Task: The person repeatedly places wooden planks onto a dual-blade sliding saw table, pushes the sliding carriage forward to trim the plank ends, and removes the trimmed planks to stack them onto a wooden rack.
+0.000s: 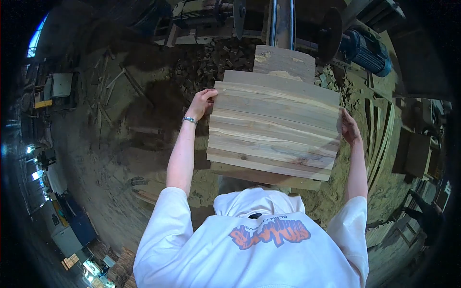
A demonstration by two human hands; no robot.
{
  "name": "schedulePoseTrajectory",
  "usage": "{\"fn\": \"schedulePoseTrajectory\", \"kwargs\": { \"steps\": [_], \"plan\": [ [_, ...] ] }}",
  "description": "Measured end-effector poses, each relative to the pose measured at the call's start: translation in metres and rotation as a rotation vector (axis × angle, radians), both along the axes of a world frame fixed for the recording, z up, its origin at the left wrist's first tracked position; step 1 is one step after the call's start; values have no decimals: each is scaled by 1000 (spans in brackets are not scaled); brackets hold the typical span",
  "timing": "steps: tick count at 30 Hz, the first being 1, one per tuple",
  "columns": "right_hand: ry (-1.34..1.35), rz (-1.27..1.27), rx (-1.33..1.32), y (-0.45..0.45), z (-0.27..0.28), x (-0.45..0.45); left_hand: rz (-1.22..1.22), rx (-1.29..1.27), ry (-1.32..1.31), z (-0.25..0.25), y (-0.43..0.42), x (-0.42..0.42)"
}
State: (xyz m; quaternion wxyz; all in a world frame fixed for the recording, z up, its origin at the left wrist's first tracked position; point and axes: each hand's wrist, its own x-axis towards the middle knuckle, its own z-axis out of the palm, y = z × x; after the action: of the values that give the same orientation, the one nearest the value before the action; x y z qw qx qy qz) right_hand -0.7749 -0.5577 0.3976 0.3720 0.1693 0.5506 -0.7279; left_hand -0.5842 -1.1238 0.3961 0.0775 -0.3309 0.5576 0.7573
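Observation:
Several pale wooden boards [273,129] lie side by side in front of me, forming a flat layer on a wooden platform [269,79]. My left hand [205,102] holds the boards at their far left ends, its fingers bent around the edge. At the opposite ends, my right hand [350,126] presses against the boards with its thumb near the top edge; some of its fingers are hidden. A wider brown board [283,62] sits just beyond the platform.
Two round saw-like discs, one at left [239,19] and one at right [331,34], flank metal rails [283,24]. A blue motor [367,54] adjoins the right disc. Wood offcuts [216,65] are heaped behind the platform. Long strips [377,139] lie at right; a person [425,213] is farther right.

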Motion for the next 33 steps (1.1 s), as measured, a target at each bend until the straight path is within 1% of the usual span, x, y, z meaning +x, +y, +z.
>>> {"fn": "schedulePoseTrajectory", "kwargs": {
  "steps": [1,4,5,7,10,11,14,19,25,28,29,31,32,33],
  "plan": [
    [-25,-18,-19,-3,4,1,13,32,11,-2,0,1],
    [21,112,109,12,-24,0,26,114,34,-7,3,9],
    [11,135,92,17,-27,5,18,132,37,-5,5,15],
    [-15,181,52,21,-16,24,18,164,33,-6,8,37],
    [-73,190,205,24,5,65,50,202,-6,-4,20,82],
    [-22,252,143,38,-13,76,31,207,-2,-8,21,98],
    [-35,228,121,35,10,117,73,207,-35,-1,35,134],
    [18,260,-11,57,-5,159,117,223,-41,5,53,177],
    [17,185,20,64,-8,199,121,227,-9,0,58,204],
    [-28,88,189,66,-11,215,94,300,15,-6,56,216],
    [-32,49,201,63,-14,220,93,299,5,-10,55,221],
    [-36,-18,233,54,-6,222,115,111,-143,6,55,227],
    [281,-3,664,46,-1,225,135,23,-206,14,58,224],
    [608,7,1091,18,13,235,93,-348,-205,19,61,220]
  ]
}}
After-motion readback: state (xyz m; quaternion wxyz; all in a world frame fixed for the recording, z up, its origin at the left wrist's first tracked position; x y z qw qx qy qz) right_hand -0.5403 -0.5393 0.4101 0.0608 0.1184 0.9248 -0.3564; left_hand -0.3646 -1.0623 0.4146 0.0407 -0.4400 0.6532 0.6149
